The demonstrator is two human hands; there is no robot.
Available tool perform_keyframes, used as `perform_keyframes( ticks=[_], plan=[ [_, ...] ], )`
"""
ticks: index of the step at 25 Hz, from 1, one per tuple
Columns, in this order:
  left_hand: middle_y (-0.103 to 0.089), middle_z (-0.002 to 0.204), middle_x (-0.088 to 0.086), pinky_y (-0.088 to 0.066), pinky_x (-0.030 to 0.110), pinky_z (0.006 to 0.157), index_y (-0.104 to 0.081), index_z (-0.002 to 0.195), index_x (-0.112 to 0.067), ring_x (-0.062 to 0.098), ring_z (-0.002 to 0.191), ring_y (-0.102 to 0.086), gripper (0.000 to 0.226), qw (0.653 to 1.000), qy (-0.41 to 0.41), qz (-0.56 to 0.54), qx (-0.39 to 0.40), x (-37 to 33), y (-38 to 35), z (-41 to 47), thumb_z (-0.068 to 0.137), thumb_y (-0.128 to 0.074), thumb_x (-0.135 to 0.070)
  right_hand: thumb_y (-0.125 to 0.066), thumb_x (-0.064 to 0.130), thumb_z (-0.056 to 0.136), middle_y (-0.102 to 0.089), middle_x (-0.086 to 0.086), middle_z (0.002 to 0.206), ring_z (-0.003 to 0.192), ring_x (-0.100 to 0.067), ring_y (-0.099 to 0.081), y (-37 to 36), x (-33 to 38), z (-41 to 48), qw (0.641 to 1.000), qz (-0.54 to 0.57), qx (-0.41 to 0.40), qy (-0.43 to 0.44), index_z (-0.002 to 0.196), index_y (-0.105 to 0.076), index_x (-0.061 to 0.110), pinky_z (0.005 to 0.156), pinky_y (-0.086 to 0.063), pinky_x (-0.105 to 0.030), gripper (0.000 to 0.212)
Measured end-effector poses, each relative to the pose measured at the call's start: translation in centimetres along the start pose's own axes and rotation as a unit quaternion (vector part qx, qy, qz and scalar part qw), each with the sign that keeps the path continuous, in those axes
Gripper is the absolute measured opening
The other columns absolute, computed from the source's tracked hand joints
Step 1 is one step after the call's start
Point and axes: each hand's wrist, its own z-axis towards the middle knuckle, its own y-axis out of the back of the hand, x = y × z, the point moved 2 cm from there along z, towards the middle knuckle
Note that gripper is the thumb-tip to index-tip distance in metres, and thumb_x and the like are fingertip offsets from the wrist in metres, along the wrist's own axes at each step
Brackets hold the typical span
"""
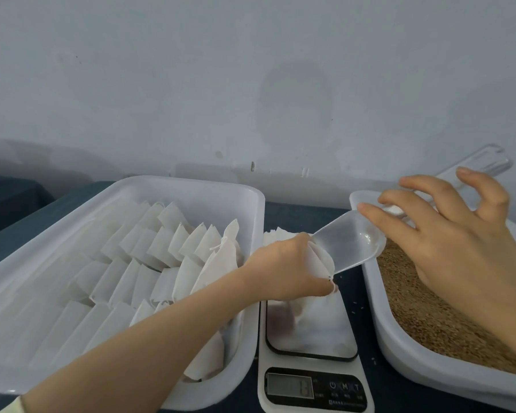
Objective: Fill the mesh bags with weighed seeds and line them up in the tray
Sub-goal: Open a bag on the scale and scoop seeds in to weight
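My left hand (286,265) grips the mouth of a white mesh bag (316,311) that stands on the platform of a digital scale (310,391). A clear plastic scoop (352,242) is tipped with its front edge at the bag's opening. My right hand (447,231) holds the scoop by its handle, thumb and one finger round it, the other fingers spread. Brown seeds (429,314) fill the white tray on the right (399,362). The white tray on the left (221,189) holds several filled mesh bags (167,254) standing in rows.
A small stack of flat mesh bags (276,236) lies behind the scale, between the two trays. The scale's display (289,384) shows a reading. Everything stands on a dark blue surface (304,210) against a pale wall. A few loose seeds lie beside the scale.
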Motion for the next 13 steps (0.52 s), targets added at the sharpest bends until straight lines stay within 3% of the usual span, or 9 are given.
perform_keyframes(
  ticks=[5,7,10,13],
  plan=[
    [-0.047,0.076,-0.019,-0.030,0.018,0.054,-0.038,0.092,-0.034,-0.001,0.068,-0.045,0.036,0.999,-0.018,0.038,-0.004,-0.1,-0.2,0.0,0.075,-0.065,-0.050,-0.049,-0.016,0.078,-0.065,-0.007,0.109,0.109,-0.033,-0.054,-0.6,-0.9,-1.7,0.999,0.011,0.013,-0.042,0.118,-0.065,0.014,0.102,-0.021,-0.053,0.053],
    [-0.049,0.074,-0.020,-0.030,0.017,0.054,-0.043,0.086,-0.034,-0.004,0.068,-0.046,0.028,0.999,-0.013,0.033,-0.003,0.0,-0.2,0.1,0.076,-0.064,-0.048,-0.059,-0.009,0.080,-0.062,-0.008,0.114,0.109,-0.034,-0.052,-2.0,-2.8,-2.6,0.992,0.067,0.034,-0.103,0.123,-0.060,0.016,0.102,-0.024,-0.058,0.050],
    [-0.051,0.077,-0.020,-0.031,0.017,0.056,-0.046,0.096,-0.033,-0.005,0.071,-0.047,0.031,0.999,-0.011,0.039,0.006,0.0,-0.2,0.1,0.077,-0.063,-0.049,-0.049,0.017,0.091,-0.051,-0.015,0.116,0.101,-0.038,-0.054,-5.3,-5.3,-5.0,0.954,0.129,0.075,-0.259,0.133,-0.045,0.014,0.091,-0.040,-0.060,0.042],
    [-0.051,0.078,-0.021,-0.032,0.017,0.057,-0.047,0.099,-0.032,-0.004,0.072,-0.048,0.031,0.999,-0.009,0.045,0.010,0.1,-0.4,0.1,0.077,-0.062,-0.050,-0.055,0.018,0.090,-0.041,-0.018,0.116,0.083,-0.043,-0.057,-8.7,-5.1,-8.5,0.876,0.159,0.207,-0.405,0.134,-0.041,0.004,0.074,-0.051,-0.056,0.049]
  ],
)
